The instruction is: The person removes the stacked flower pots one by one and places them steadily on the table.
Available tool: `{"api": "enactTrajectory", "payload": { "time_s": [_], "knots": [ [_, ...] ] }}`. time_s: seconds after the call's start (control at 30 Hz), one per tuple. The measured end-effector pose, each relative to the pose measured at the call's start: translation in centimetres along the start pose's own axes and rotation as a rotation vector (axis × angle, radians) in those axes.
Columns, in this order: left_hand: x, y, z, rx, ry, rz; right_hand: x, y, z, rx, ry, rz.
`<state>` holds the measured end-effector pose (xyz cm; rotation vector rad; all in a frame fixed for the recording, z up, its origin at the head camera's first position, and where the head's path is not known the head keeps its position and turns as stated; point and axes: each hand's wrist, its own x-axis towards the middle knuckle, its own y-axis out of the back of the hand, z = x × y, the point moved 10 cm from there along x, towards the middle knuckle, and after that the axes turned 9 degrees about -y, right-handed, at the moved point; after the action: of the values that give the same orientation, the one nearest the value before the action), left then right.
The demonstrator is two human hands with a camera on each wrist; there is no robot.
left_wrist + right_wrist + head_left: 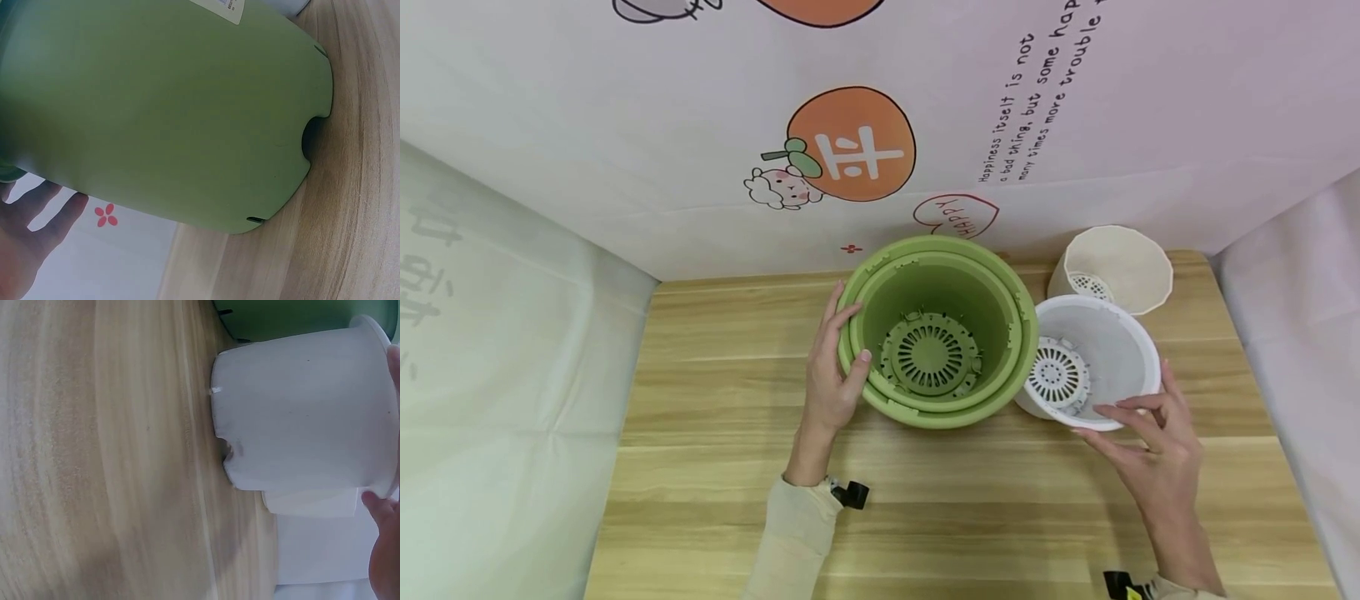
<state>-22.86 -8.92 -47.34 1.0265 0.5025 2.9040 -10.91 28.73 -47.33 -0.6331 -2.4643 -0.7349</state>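
Observation:
A large green flowerpot (928, 408) stands on the wooden table, its inside showing a second rim and a slotted round base (931, 357). My left hand (835, 383) holds it at the left rim, thumb over the edge. In the left wrist view the green wall (169, 106) fills most of the picture, with my fingers (65, 215) by its side. To the right, close against the green one, is a smaller white flowerpot (1108, 367) with a slotted base. My right hand (1161, 450) pinches its front right rim; the right wrist view shows its outer wall (294, 412) and notched foot.
Behind the white flowerpot stands a cream pot (1142, 271) with a wavy rim and a perforated bottom. A printed cloth (700, 167) rises along the table's back edge, and pale cloth hangs at both sides. Bare wood (715, 417) shows left and in front.

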Motion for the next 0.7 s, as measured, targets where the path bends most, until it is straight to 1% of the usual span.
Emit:
{"api": "enactTrajectory", "payload": {
  "time_s": [0.13,0.23,0.5,0.6,0.7],
  "knots": [
    [-0.1,0.0,-0.1,-0.002,0.003,-0.003,-0.4,-0.3,0.6,-0.070,0.048,-0.016],
    [0.0,0.0,0.0,-0.003,-0.004,0.001,-0.5,-0.4,1.2,-0.088,0.061,-0.029],
    [0.1,0.0,0.1,0.005,-0.008,0.006,0.3,-0.7,-0.6,-0.092,0.070,0.011],
    [0.4,0.1,0.9,-0.001,-0.016,0.013,0.2,-0.8,-0.5,-0.105,0.066,0.011],
    [1.0,0.4,2.3,-0.021,-0.014,0.015,0.2,-0.8,-0.4,-0.112,0.069,0.019]
  ]
}}
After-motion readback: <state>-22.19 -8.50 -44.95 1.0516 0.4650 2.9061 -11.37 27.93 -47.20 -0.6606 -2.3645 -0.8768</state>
